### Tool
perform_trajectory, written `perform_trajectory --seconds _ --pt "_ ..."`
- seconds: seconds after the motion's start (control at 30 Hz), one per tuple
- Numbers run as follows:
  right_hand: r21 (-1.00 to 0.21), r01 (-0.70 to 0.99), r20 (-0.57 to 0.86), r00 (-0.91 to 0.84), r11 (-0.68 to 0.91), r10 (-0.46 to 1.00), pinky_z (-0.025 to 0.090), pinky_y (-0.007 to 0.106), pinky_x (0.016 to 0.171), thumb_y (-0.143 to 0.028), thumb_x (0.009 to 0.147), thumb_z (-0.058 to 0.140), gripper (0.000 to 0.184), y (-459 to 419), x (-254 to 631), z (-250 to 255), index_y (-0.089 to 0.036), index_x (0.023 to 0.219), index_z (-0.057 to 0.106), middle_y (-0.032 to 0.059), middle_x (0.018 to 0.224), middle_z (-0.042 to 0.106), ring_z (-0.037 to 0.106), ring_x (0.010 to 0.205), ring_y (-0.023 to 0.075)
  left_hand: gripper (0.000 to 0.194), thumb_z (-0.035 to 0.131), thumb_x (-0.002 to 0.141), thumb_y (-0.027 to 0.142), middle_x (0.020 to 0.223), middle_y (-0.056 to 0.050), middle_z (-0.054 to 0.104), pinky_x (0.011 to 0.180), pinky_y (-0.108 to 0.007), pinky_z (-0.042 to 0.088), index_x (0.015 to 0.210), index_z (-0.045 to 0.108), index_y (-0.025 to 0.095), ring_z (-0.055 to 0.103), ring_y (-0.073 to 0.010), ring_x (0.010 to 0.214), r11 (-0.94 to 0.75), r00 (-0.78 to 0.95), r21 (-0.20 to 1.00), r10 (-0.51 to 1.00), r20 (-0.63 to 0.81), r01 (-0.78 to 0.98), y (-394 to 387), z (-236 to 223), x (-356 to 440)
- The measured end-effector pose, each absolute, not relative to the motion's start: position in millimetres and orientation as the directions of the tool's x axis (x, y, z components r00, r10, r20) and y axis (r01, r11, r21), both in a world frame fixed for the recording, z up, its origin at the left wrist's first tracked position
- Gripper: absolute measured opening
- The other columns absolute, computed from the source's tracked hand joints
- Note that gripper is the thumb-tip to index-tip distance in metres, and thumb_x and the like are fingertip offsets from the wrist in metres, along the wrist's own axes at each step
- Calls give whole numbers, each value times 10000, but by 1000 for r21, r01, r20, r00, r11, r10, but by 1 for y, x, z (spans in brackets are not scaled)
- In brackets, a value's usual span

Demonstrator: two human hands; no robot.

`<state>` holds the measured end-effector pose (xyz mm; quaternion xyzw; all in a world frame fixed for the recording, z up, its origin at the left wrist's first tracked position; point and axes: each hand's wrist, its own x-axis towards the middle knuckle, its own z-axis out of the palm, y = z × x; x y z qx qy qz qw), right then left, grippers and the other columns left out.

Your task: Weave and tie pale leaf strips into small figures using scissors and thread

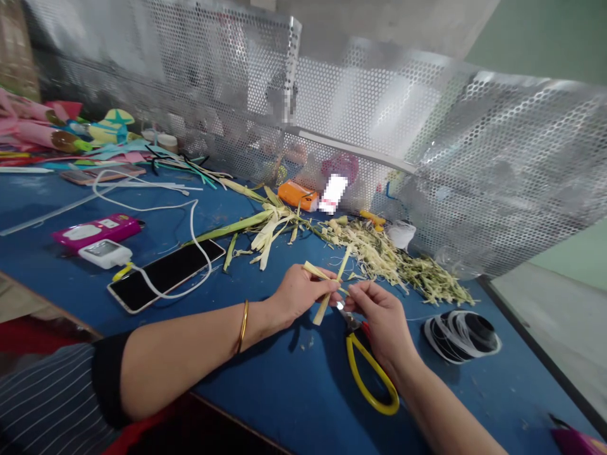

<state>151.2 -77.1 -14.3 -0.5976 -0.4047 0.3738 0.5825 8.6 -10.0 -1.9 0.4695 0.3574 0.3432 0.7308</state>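
Observation:
My left hand [298, 294], with a gold bangle at the wrist, pinches pale green husk strips [342, 265] that cross one another. The fingertips of my right hand [382, 316] are closed on the end of one strip, close beside the left fingers. Scissors [372, 379] with a yellow handle and a bit of red are just under my right hand; whether that hand also grips them I cannot tell. Beyond both hands lies a heap of shredded husk [384, 256]. Longer husk leaves [270, 227] spread out to its left.
A black phone [165, 272], white cable [192, 234] and magenta device [97, 232] lie left on the blue table [284, 404]. A spool of white thread [462, 335] stands right. Perforated metal sheets [351, 107] wall the back, with an orange pack [298, 194] before them.

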Motion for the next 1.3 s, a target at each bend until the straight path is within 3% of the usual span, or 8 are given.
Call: perform_trajectory --seconds 0.2,0.33,0.47,0.63,0.8,0.97,1.1,1.3 --pt "-825 551 340 300 129 891 397 250 541 -359 842 581 228 -78 159 -16 -195 685 604 -22 558 572 509 533 131 110 695 782 174 679 -72 720 673 -288 535 875 694 115 670 -140 591 506 517 837 783 -346 -207 -6 -3 8" --pt "-812 572 349 313 118 883 425 266 608 -353 879 531 219 -73 168 -18 -199 741 602 -16 612 595 553 596 152 192 633 846 210 780 -116 746 689 -301 548 998 671 100 701 -166 637 477 569 855 768 -294 -202 -5 -1 6" --pt "-720 677 411 244 149 879 444 307 738 -347 879 552 175 -74 170 -18 -215 835 658 27 820 694 623 794 200 273 668 770 77 761 -88 742 724 -319 560 1042 652 97 700 -164 631 425 568 877 788 -237 -222 -5 -2 8" --pt "-492 832 536 58 256 842 404 328 777 -276 908 524 224 -79 163 -16 -227 713 624 7 698 663 605 743 191 235 671 708 -2 648 -33 700 712 -320 567 917 669 103 681 -154 619 331 497 912 849 -176 -243 -8 -8 14" --pt "-491 848 514 98 198 852 412 317 736 -270 917 506 201 -78 165 -17 -227 753 614 13 744 675 606 740 191 258 668 704 29 703 -44 722 744 -321 549 948 662 111 685 -151 648 314 528 929 832 -170 -195 -7 -8 12" --pt "-301 934 663 61 192 746 402 350 813 -253 939 472 192 -77 177 -11 -220 847 637 36 826 688 610 815 205 476 707 724 273 921 -114 751 730 -309 515 1172 616 138 705 -209 848 396 756 912 629 -182 -110 2 4 -2" --pt "-169 956 720 -45 239 692 388 367 851 -212 944 451 208 -77 181 -6 -218 866 643 43 814 681 598 812 204 609 606 738 613 1001 -162 732 703 -333 520 1094 640 120 699 -259 899 516 851 849 492 -187 -112 11 11 -10" --pt "-113 935 704 -163 335 692 384 383 917 -159 937 455 215 -76 178 -9 -230 894 653 37 883 691 616 857 190 278 748 711 314 774 -75 727 611 -254 479 901 632 148 691 -165 685 443 758 896 577 -306 24 5 6 -4"
